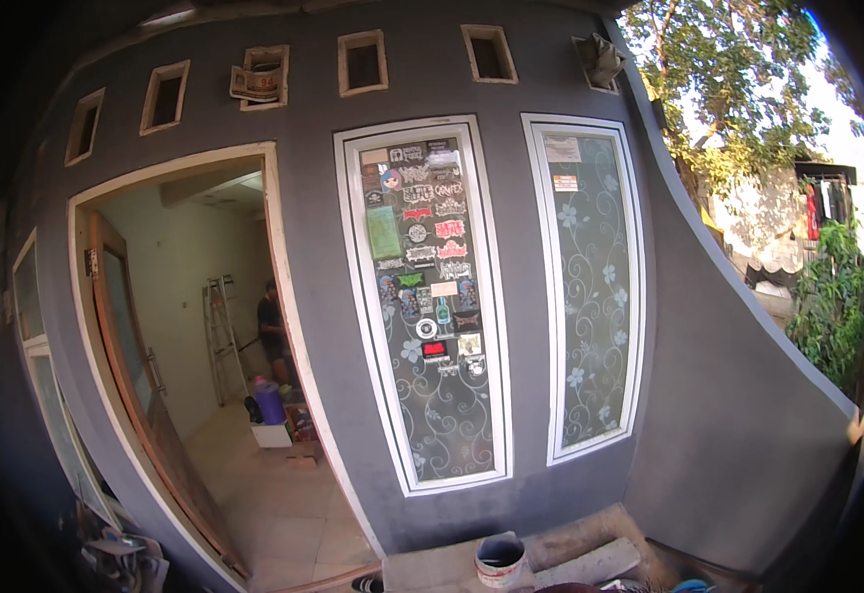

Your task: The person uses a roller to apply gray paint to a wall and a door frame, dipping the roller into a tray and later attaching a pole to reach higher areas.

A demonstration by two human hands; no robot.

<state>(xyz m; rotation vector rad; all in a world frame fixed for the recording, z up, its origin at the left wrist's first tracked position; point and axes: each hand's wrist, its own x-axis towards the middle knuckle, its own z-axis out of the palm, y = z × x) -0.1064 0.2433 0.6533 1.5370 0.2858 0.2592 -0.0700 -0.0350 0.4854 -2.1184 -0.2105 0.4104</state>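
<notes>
Neither of my hands shows in the head view. Low in the picture, a white paint bucket (500, 568) with a dark inside stands on a dusty ledge (432, 568) against the grey wall. Beside it on the right lies a pale flat slab (590, 564). Above rise two tall white-framed windows: a sticker-covered window (440, 395) and, to its right, a window with a floral pattern (587, 306). On the left a wooden door (130, 366) stands ajar inward in its cream frame.
Through the doorway are a stepladder (220, 336), a person (272, 321) in dark clothes and a purple container (269, 403) on a white box. Crumpled newspaper (257, 83) sticks out of a vent. A low sloping wall (738, 445) bounds the right, with plants (832, 306) beyond.
</notes>
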